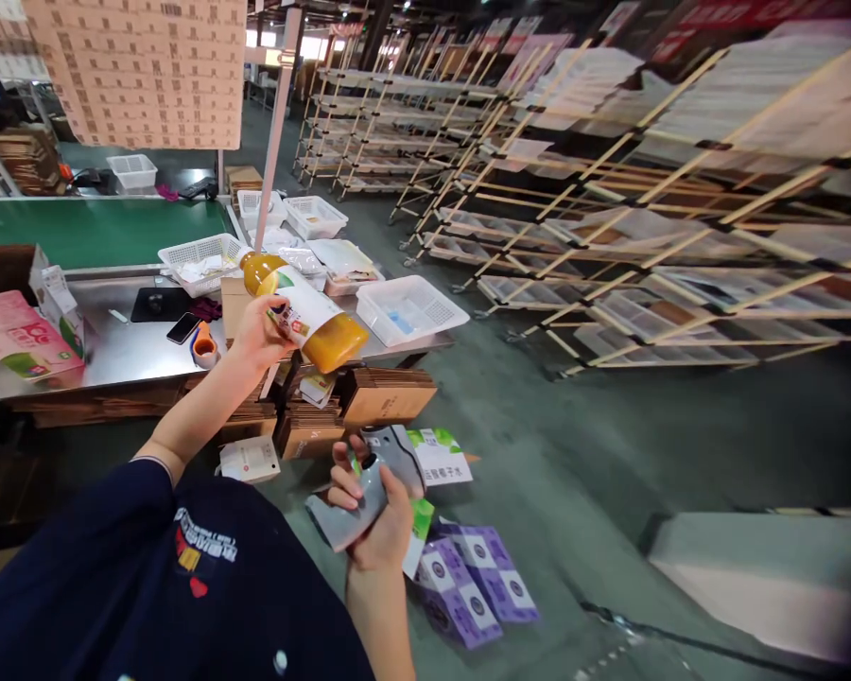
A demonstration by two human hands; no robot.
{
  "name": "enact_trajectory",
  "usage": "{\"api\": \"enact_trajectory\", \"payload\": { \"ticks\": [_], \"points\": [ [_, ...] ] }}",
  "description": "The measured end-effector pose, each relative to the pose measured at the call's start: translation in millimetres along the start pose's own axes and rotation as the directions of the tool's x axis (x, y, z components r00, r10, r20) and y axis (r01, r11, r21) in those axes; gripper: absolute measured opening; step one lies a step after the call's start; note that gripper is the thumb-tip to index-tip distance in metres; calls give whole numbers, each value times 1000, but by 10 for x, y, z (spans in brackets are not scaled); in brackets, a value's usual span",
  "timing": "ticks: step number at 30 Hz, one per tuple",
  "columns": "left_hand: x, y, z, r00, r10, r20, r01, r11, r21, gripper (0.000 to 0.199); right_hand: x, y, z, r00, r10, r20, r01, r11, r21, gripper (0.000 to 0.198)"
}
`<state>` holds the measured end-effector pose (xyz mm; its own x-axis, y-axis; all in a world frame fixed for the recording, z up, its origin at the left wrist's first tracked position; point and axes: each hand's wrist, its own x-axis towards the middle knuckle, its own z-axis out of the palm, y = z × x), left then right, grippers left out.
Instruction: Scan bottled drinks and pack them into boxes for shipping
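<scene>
1. Racks (610, 180) of slanted wooden rails fill the right half of the hall, several rows deep; their exact number cannot be told, and the sheets on them are too blurred to read.
2. Cardboard cartons (142, 71), stacked as one wall at top left, carry repeated dark print that is too small to read.
3. One green-topped bench (92, 230) stands behind one steel table (113, 350).
4. White mesh baskets: five can be counted, among them one (411, 307) at the table's right end, one (199, 260) near its middle and one (131, 170) far back on the bench.
5. Flat brown cardboard stacks (387, 392) lie under the table edge.
6. Two purple boxes (472, 582) lie side by side on the floor, each with a round emblem, lettering unreadable.
7. One pink carton (14, 336) lies on the table's left end; its large print is not legible.
8. One bottle (304, 312) of orange juice, with a white label showing fruit, is held tilted in the air above the table's front edge by the left hand (259, 336), fingers wrapped around its middle.
9. One grey handheld scanner (369, 492) sits in the right hand (375, 515), fingers curled tightly about its grip, below the bottle.
10. One white-and-green pack (440, 454) just beyond the scanner bears Chinese characters.
11. One black phone (182, 327) lies on the table.
</scene>
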<state>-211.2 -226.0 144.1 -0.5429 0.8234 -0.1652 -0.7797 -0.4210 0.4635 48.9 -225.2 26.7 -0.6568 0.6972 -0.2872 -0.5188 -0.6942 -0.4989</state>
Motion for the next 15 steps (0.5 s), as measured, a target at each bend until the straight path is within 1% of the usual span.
{"api": "enact_trajectory", "payload": {
  "ticks": [2,4,6,9,12,14,15],
  "points": [
    [2,-4,-44,999,34,27,-35,997,67,30,-10,20,9,1000,9,6,-9,1000,-5,33],
    [18,-50,-89,996,81,30,-83,993,86,35,-17,44,10,1000,8,19,-7,1000,-9,30],
    [39,-115,-135,986,164,16,-164,983,85,40,-24,66,7,1000,-4,27,5,1000,-18,29],
    [75,-204,-211,958,286,8,-285,954,96,55,-42,95,6,999,-32,10,32,997,-73,36],
    [117,-263,-300,927,371,61,-376,919,121,73,-71,125,5,995,-104,4,103,972,-211,40],
    [144,-289,-365,903,417,107,-429,891,151,83,-94,151,-9,983,-182,30,181,916,-357,41],
    [155,-298,-400,897,422,135,-440,883,165,85,-106,165,-22,975,-219,47,217,870,-443,41]
  ]
}}
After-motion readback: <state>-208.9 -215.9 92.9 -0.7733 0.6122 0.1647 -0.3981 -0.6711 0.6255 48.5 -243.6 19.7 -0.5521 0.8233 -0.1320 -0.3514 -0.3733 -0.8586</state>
